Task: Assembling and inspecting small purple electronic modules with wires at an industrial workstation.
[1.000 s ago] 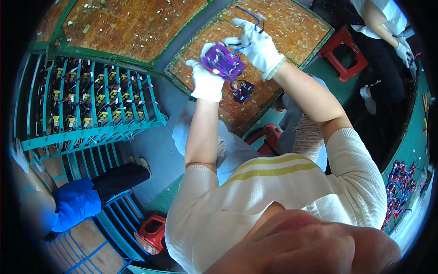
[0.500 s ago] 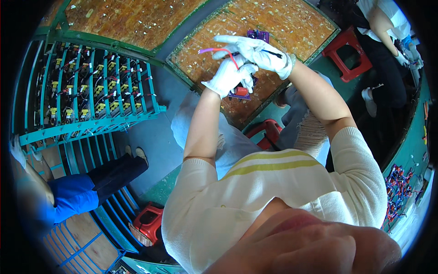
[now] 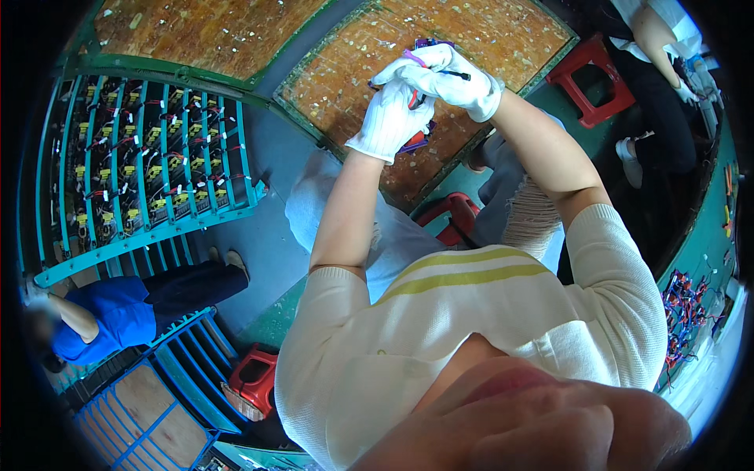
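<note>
Both my hands wear white gloves and meet over the wooden work surface (image 3: 503,39). My left hand (image 3: 390,119) is closed around the lower part of a red wire (image 3: 414,99). The fingers of my right hand (image 3: 455,82) are pinched together on the same wire, whose purple end (image 3: 412,57) pokes out above them. A black wire (image 3: 457,74) lies across the right glove. Beneath the left hand, partly covered, is a purple circuit board (image 3: 416,143) with a red part on it. Another purple piece (image 3: 428,42) shows just behind the right hand.
A green rack (image 3: 149,220) of wired units stands at left, with a person in blue (image 3: 118,314) below it. Red stools (image 3: 593,82) stand at right and between my legs. Another person's gloved hand (image 3: 685,93) is far right, above a wire pile (image 3: 687,310).
My right fingers have come in over the red wire, and its purple end, earlier sticking out left, now stands at the fingertips. The person in blue has moved down a little.
</note>
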Motion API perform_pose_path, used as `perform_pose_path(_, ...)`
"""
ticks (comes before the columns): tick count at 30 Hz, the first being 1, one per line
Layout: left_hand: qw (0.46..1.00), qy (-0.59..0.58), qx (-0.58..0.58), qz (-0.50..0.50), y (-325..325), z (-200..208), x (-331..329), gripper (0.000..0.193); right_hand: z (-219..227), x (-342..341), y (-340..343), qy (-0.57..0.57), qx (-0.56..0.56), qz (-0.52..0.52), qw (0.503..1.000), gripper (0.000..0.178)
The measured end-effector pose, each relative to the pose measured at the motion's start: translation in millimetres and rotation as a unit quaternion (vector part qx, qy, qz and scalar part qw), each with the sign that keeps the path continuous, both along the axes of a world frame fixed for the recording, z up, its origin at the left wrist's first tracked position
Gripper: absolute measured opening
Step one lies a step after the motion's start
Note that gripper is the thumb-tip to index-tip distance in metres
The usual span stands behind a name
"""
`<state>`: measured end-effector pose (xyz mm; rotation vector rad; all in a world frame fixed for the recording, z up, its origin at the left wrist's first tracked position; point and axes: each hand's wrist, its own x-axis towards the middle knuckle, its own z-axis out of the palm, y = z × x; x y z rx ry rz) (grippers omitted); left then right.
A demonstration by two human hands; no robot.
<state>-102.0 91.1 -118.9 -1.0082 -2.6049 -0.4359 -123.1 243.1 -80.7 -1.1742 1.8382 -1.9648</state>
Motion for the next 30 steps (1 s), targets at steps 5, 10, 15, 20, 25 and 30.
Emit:
perform_pose_path(5, 0.985, 0.14, 0.087, -0.045, 1, 12, 4, 0.038, 9, 6, -4, 0.106, -0.093, 0.036, 0.989, 0.03)
perform_pose_path(10, 0.844, -0.508, 0.169, -0.032, -9, 35, 32, 0.025, 8, 18, -15, 0.059, -0.068, -0.024, 0.996, 0.033)
perform_pose_path(15, 0.804, -0.539, 0.237, -0.08, -26, 37, 51, 0.025, 2, 22, -20, 0.239, 0.029, -0.12, 0.963, 0.035)
perform_pose_path(20, 0.696, -0.615, 0.37, 0.007, -32, 44, 65, 0.026, 2, 30, -30, 0.023, -0.011, -0.046, 0.999, 0.045)
perform_pose_path(25, 0.205, -0.676, 0.707, -0.015, -72, 1, 26, 0.024, -9, 17, -30, 0.02, -0.014, -0.084, 0.996, 0.078)
perform_pose_path(30, 0.26, -0.582, 0.77, 0.038, -69, -13, 22, 0.043, -30, 47, -45, 0.0, 0.028, -0.043, 0.999, 0.043)
